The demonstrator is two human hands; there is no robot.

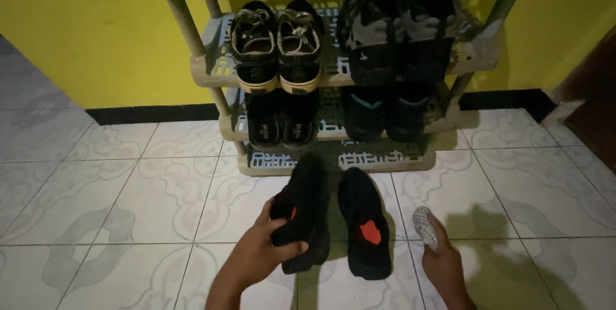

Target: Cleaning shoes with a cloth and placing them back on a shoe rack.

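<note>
Left shoe (301, 214), black and low-cut with a small orange patch inside, sits in the left hand (266, 246), whose grip is clenched over the heel and side, thumb on top and fingers wrapped beneath. Its toe points away from the grip, towards the rack (212, 69), and the shoe looks tilted, with its heel end raised off the floor (96, 188). Just right of that grip lies the right shoe (364, 223), flat on the tiles, the same black with a larger orange insole mark showing in the opening. The two shoes are close together, perhaps touching along their sides.

To handle the held shoe well, I judge the grip should stay firm on the heel, keeping the sole level so the toe does not drag or knock its partner.

The right hand (443, 262), beyond the right shoe, is clenched on a small pale netted object (425, 226); what it is I cannot tell.

Beyond both grips the rack carries dark shoes on two shelves.
</note>
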